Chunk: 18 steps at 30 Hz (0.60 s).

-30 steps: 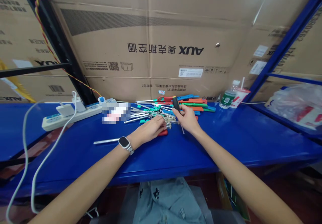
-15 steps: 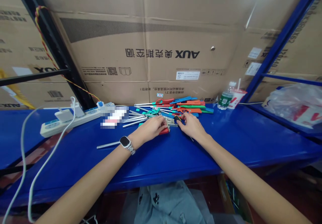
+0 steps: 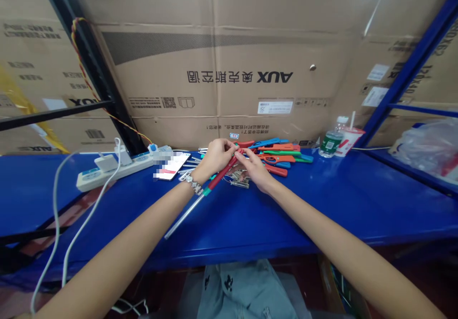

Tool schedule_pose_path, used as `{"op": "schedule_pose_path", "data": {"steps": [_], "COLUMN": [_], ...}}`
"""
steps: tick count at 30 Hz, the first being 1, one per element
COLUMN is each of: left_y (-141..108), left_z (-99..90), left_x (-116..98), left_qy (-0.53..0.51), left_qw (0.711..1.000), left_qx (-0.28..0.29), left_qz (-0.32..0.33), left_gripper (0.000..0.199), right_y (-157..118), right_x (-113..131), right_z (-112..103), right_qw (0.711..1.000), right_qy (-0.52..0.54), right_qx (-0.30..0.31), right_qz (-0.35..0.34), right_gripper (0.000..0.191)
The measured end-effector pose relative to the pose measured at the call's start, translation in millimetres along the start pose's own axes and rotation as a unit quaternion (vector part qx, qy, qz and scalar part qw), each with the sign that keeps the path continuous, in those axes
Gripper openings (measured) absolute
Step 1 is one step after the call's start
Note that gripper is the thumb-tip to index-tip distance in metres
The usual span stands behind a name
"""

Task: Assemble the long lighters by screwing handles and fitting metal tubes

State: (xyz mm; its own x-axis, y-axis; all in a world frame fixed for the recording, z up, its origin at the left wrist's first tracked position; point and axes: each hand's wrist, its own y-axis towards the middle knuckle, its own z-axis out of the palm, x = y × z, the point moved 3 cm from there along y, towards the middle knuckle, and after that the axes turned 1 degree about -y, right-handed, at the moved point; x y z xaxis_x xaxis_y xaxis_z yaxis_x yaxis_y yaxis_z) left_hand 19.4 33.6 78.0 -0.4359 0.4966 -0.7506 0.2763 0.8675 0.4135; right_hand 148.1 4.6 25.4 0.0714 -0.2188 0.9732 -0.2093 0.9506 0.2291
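Observation:
A red long-nosed lighter [image 3: 221, 175] slants across the blue table, its metal tube pointing down and left. My left hand [image 3: 219, 155] is closed around its upper end. My right hand [image 3: 255, 170] pinches the same end from the other side, thumb and fingers close to the left ones. Just below the hands lie small metal parts [image 3: 240, 180]. Behind and to the right is a pile of lighters in orange, blue, green and red [image 3: 281, 156]. More metal tubes show partly behind my left wrist. The fingers hide the far end of the held lighter.
A phone [image 3: 173, 167] and a white power strip [image 3: 107, 170] with plugs and cables lie on the left of the table [image 3: 315, 204]. At the back right stand a water bottle [image 3: 331, 140] and a paper cup [image 3: 348, 142]. A large carton [image 3: 239, 51] rises behind.
The red lighter has been lifted off the table and turned slantwise. My right hand has come left onto its end, and the dark-handled tool it held no longer shows. The view shifted slightly.

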Motion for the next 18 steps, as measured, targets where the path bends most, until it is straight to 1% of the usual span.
{"op": "schedule_pose_path", "data": {"steps": [3,5,8,10,11,12,14,16,18], "left_y": [2,0,-10,-19,-24,-28,-37,-43,-48], "left_z": [-1.5,0.9,7.5,10.9,11.5,11.5,10.8,10.3,9.2], "left_x": [7,15,31,42,45,47,47,45,42], "left_qy": [-0.08,-0.128,-0.176,-0.195,-0.182,-0.149,-0.038,0.068,0.127], "left_qw": [0.996,0.99,0.981,0.977,0.98,0.987,0.997,0.989,0.978], "left_qx": [-0.02,-0.036,-0.057,-0.066,-0.066,-0.06,-0.027,0.016,0.04], "left_qz": [-0.029,-0.042,-0.061,-0.058,-0.043,-0.015,0.064,0.13,0.159], "left_gripper": [0.023,0.022,0.019,0.022,0.023,0.023,0.022,0.02,0.02], "right_y": [5,7,6,3,2,0,-4,-7,-10], "right_x": [4,2,-6,-12,-15,-18,-20,-21,-21], "right_z": [8,13,18,20,21,22,23,23,23], "right_qw": [0.999,0.998,0.995,0.995,0.996,0.996,0.996,0.997,0.997], "right_qy": [0.036,0.057,0.068,0.059,0.053,0.047,0.038,0.032,0.026], "right_qx": [-0.021,-0.042,-0.069,-0.076,-0.078,-0.078,-0.075,-0.071,-0.064], "right_qz": [0.007,-0.002,-0.019,-0.009,0.001,0.011,0.025,0.027,0.025], "right_gripper": [0.035,0.031,0.029,0.031,0.033,0.034,0.035,0.035,0.034]}}
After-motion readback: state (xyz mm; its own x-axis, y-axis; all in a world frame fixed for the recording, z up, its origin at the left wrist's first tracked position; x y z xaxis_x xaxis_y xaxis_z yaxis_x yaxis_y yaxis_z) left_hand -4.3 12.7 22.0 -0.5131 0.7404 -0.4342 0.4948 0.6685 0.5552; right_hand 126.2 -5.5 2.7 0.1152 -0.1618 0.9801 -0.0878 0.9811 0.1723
